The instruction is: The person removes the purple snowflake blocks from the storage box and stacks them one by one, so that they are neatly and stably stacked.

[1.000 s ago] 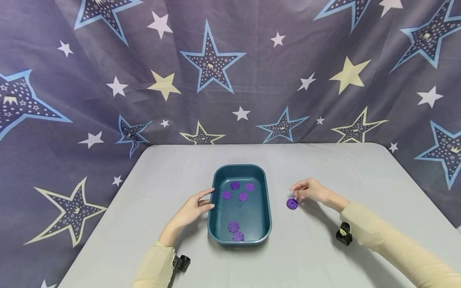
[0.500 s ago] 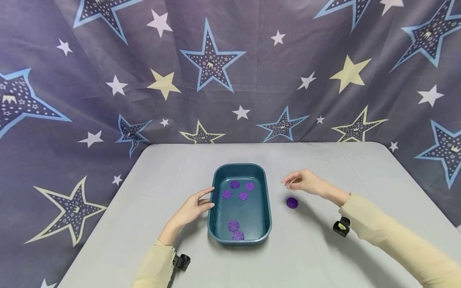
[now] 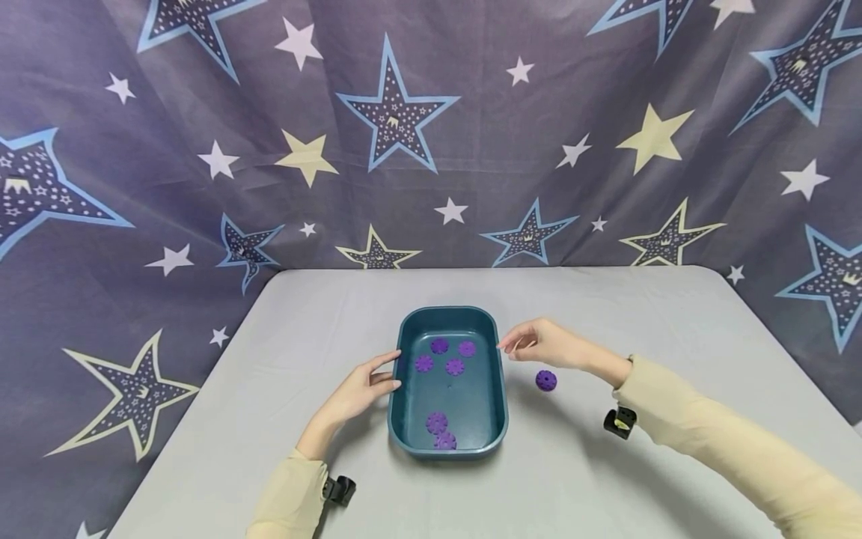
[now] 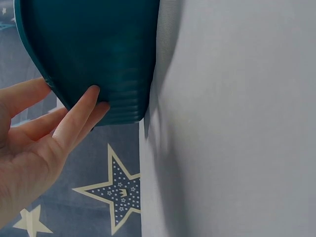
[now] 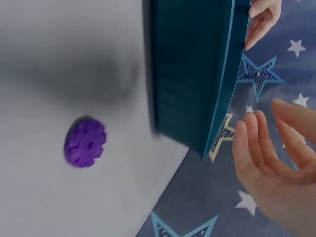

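Observation:
A dark teal plastic basin (image 3: pixel 448 452) stands on the table. Against the outside of its left wall rest the extended fingers of my left hand (image 3: pixel 357 395); in the left wrist view they touch the rim and wall without wrapping round them. Just beyond the right rim hovers my right hand (image 3: pixel 542 344), fingers loosely bent, nothing seen between them in the right wrist view. Below it on the table lies a purple notched plastic disc (image 5: pixel 86 143) with a hole in its centre. Several similar purple discs (image 3: pixel 455 367) lie inside the basin, some at the far end, two overlapping (image 3: pixel 436 423) near the front.
The table (image 3: pixel 323 314) has a pale grey cover. A dark curtain (image 3: pixel 431 187) printed with stars hangs along its back and sides. Each wrist carries a small black camera, the left wrist camera (image 3: pixel 340 491) close above the table.
My right hand has moved up and left, away from the single disc towards the basin's right rim. That disc stays on the table. My left hand and the basin have not moved.

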`<action>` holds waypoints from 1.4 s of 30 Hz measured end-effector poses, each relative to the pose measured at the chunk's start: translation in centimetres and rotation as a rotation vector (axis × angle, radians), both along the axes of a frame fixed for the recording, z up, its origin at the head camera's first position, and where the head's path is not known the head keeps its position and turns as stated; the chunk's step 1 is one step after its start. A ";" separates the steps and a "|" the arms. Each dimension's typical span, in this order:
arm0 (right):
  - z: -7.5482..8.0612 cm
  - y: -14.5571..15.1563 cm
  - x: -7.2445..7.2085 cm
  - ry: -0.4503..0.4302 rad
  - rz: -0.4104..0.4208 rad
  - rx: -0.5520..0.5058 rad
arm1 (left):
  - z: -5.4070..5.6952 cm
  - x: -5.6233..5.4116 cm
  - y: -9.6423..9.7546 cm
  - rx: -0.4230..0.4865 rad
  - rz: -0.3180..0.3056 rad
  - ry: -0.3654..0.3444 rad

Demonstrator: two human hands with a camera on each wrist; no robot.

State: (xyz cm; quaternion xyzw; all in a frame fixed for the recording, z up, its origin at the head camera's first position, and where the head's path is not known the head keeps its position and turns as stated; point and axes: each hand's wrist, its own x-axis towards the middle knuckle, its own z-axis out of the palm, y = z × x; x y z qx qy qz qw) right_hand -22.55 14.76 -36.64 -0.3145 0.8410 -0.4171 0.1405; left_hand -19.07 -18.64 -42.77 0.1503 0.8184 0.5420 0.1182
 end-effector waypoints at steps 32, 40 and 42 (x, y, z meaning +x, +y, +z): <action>0.7 -6.9 1.6 -0.014 0.344 0.185 | 0.0 0.0 -0.2 -0.010 -0.010 0.003; -0.2 -8.0 1.6 0.019 0.415 0.221 | -0.1 0.0 -0.1 -0.004 -0.006 -0.008; -0.4 -8.3 1.6 0.013 0.421 0.232 | 0.0 0.0 -0.1 -0.001 0.002 -0.015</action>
